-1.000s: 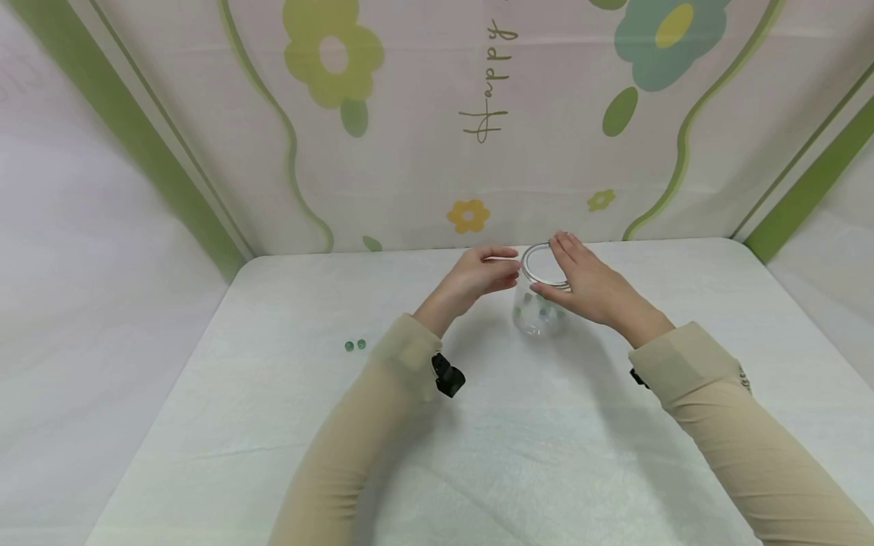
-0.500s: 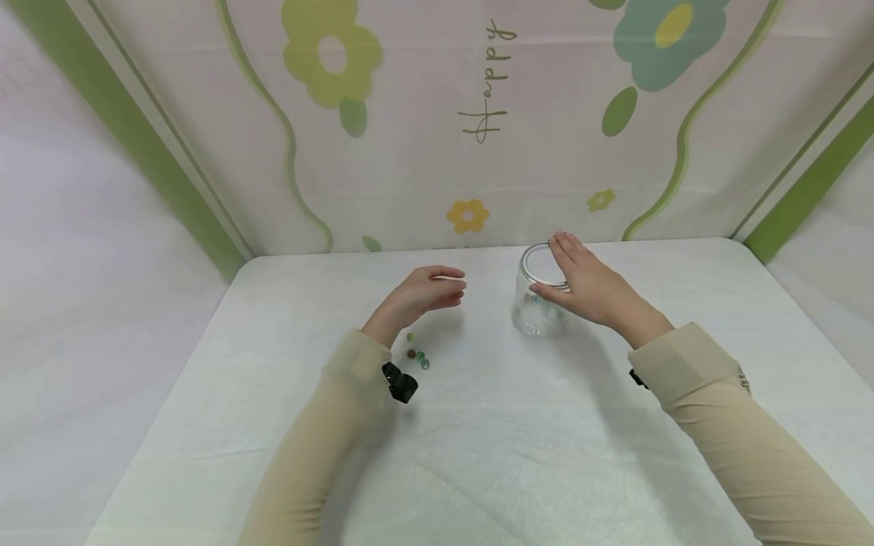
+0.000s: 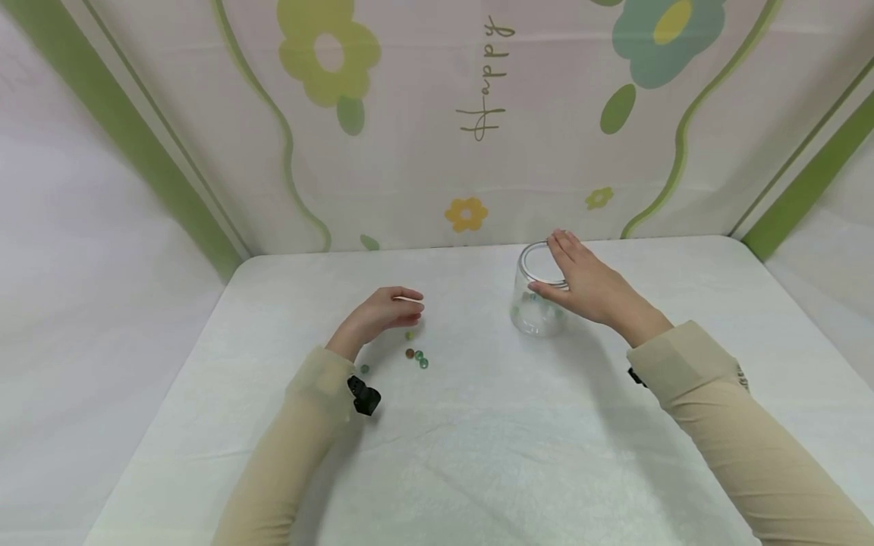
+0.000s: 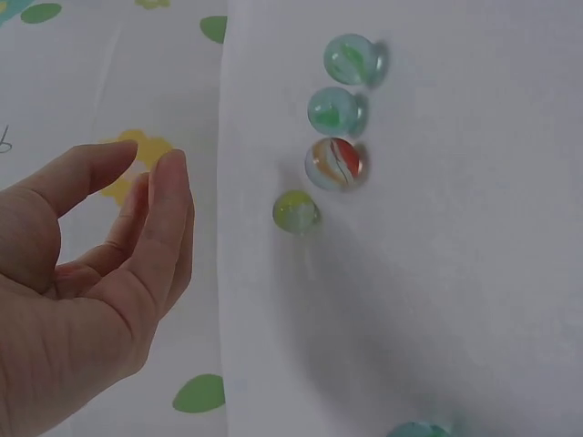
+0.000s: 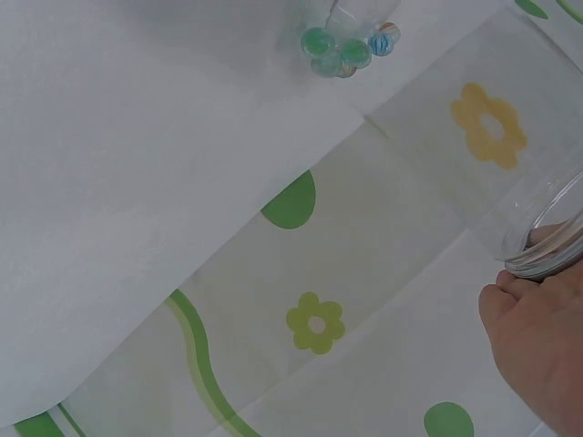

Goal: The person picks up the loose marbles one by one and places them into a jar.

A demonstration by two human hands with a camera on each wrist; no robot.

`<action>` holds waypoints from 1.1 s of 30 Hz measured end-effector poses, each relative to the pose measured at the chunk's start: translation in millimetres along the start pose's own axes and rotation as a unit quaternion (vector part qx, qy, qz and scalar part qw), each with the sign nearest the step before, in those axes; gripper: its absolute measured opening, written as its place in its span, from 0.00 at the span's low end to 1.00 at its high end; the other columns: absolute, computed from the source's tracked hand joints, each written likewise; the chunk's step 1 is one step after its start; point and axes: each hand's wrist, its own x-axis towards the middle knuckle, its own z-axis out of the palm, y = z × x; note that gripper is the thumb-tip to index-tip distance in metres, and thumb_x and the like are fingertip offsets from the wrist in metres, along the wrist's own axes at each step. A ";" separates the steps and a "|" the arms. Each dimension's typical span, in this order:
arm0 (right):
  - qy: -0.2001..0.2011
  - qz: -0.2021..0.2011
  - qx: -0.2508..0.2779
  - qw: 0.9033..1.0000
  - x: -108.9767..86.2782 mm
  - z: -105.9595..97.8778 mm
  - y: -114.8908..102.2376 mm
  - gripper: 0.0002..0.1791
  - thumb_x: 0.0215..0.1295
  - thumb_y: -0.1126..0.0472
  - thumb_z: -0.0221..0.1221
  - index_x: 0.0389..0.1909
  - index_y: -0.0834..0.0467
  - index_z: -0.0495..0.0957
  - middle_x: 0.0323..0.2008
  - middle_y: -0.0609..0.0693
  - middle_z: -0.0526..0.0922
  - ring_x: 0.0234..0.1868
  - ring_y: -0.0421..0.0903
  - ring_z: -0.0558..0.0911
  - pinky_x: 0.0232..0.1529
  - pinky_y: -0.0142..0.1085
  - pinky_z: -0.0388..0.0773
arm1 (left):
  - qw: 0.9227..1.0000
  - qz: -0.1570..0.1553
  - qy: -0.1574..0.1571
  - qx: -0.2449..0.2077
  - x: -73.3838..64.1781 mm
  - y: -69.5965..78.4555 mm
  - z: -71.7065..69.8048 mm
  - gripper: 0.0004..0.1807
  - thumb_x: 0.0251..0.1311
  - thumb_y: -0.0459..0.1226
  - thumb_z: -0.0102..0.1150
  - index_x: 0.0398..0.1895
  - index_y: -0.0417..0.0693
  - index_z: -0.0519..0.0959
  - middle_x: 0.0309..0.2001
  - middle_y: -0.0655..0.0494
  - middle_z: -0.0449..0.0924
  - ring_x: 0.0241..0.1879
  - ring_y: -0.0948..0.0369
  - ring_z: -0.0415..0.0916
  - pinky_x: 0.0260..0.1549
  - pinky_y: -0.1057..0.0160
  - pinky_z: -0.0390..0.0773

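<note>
My left hand (image 3: 382,315) hovers over the left part of the table with nothing in it. Its fingers are loosely bent, and a gap shows between thumb and fingertips in the left wrist view. Near it lie loose glass marbles: a yellow-green marble (image 4: 295,211), an orange-and-white marble (image 4: 333,164) and two green marbles (image 4: 333,112) in a row. Another marble (image 3: 365,368) is by the left wrist. My right hand (image 3: 590,280) holds the rim of a clear jar (image 3: 536,322), thumb on the near side. Several marbles (image 5: 319,43) are at the jar's bottom.
A white cloth covers the table (image 3: 478,440). Behind its back edge rises a flower-patterned curtain (image 3: 410,152), close behind the jar. Each wrist wears a small black camera (image 3: 364,396).
My left hand has moved left and toward me, away from the jar, uncovering marbles on the table. The right hand has stayed at the jar's rim.
</note>
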 end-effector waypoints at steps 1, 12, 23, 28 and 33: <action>0.000 0.000 0.000 1.000 0.2 0.2 0.0 0.50 0.67 0.38 0.50 0.73 0.69 0.42 0.75 0.65 0.41 0.76 0.61 0.41 0.76 0.57 0.45 | 1.000 -0.002 0.003 0.007 -1.1 -1.4 -1.4 0.24 0.67 0.34 0.52 0.64 0.36 0.66 0.53 0.47 0.72 0.49 0.59 0.76 0.54 0.66 0.79; -0.003 0.003 0.003 1.000 0.2 -0.6 -0.9 0.50 0.67 0.38 0.50 0.73 0.69 0.41 0.75 0.65 0.41 0.76 0.61 0.41 0.76 0.57 0.44 | 0.997 -0.007 0.015 0.073 -8.8 -18.3 -10.1 0.22 0.67 0.35 0.52 0.62 0.35 0.68 0.56 0.42 0.74 0.45 0.62 0.77 0.56 0.62 0.79; -0.002 0.004 0.000 1.000 0.5 -0.3 0.8 0.50 0.68 0.37 0.50 0.74 0.68 0.41 0.76 0.64 0.40 0.77 0.60 0.41 0.76 0.57 0.44 | 0.993 -0.020 0.018 0.114 -2.3 -30.4 -11.8 0.21 0.64 0.36 0.55 0.58 0.37 0.71 0.53 0.42 0.76 0.41 0.62 0.77 0.49 0.64 0.80; -0.002 0.004 0.003 1.000 0.1 0.2 1.7 0.50 0.68 0.38 0.50 0.74 0.68 0.41 0.76 0.64 0.40 0.77 0.60 0.40 0.76 0.57 0.44 | 0.993 -0.022 0.011 0.116 -0.4 -30.0 -9.2 0.21 0.63 0.36 0.56 0.58 0.38 0.72 0.54 0.42 0.76 0.42 0.61 0.78 0.48 0.65 0.81; 0.000 0.001 0.004 1.000 0.0 0.8 1.3 0.50 0.68 0.38 0.50 0.73 0.68 0.41 0.76 0.65 0.40 0.77 0.60 0.41 0.76 0.57 0.45 | 0.992 -0.021 0.015 0.125 -0.8 -29.5 -7.3 0.19 0.63 0.35 0.56 0.56 0.37 0.72 0.52 0.43 0.78 0.41 0.62 0.78 0.43 0.68 0.81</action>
